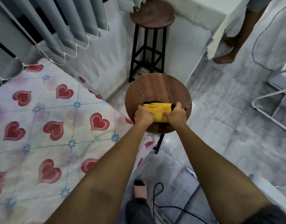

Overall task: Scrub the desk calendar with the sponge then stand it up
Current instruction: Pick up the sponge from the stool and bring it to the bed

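Note:
A yellow desk calendar (158, 110) with black edges lies low on the near half of a round wooden stool top (158, 88). My left hand (144, 116) clasps its left end and my right hand (177, 115) clasps its right end, fingers curled over the far edge. Both hands cover the calendar's sides, so only the yellow middle and small black corners show. I see no sponge; whether one is under a hand I cannot tell.
A second, taller wooden stool (152, 13) stands just behind. A bed with a heart-print sheet (50, 118) touches the stool's left side. Another person's legs (232, 46) stand far right, by a white metal frame (276, 102). A black cable (156, 196) lies by my foot.

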{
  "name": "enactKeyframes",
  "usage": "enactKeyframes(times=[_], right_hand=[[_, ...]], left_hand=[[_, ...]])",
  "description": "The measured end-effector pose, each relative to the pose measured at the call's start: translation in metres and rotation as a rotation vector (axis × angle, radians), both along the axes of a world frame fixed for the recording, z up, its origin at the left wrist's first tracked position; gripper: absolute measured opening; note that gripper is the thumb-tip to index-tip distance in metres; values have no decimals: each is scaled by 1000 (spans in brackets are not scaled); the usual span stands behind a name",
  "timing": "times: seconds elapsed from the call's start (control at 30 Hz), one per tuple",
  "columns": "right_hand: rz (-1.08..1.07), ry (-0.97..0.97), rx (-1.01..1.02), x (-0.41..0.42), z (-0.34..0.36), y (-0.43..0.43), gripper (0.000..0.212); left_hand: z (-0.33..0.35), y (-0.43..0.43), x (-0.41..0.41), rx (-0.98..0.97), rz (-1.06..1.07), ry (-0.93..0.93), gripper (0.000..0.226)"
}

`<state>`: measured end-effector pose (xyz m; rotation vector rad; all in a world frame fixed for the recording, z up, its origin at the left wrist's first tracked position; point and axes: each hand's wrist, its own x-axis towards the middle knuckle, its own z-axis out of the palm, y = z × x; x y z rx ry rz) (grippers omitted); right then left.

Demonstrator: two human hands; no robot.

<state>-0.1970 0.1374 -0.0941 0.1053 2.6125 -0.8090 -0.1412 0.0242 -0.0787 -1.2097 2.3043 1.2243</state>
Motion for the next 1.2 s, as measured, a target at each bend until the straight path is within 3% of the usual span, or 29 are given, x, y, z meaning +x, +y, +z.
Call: enactKeyframes(times=[0.17, 0.27, 0.33, 0.47, 0.6, 0.7, 0.8, 0.9, 1.03, 1.2], right_hand=[[-91, -143, -225, -7, 7, 0, 55], [-110, -286, -439, -13, 30, -10, 23], [-56, -355, -538, -16, 53, -25, 9], [261, -508, -683, -2, 94, -80, 14], [458, -688, -709, 48, 119, -158, 26], [605, -797, -706, 109, 136, -215, 20], [812, -899, -643, 169, 150, -256, 39], [950, -983, -598, 230, 156, -285, 26], [1020, -959, -493, 308, 157, -308, 20], [975, -1028, -438, 390, 144, -320, 18]], left_hand=[[3, -7, 2, 68, 42, 100, 40], [23, -27, 14, 112, 57, 273, 25], [43, -50, 30, 150, 47, 365, 24], [84, -103, 84, 155, 134, 506, 37], [123, -150, 169, 122, 238, 648, 34], [148, -181, 243, 39, 320, 674, 31], [161, -204, 313, -64, 380, 679, 27], [162, -223, 385, -151, 466, 643, 26], [149, -237, 464, -201, 596, 606, 29], [133, -245, 536, -194, 597, 665, 23]])
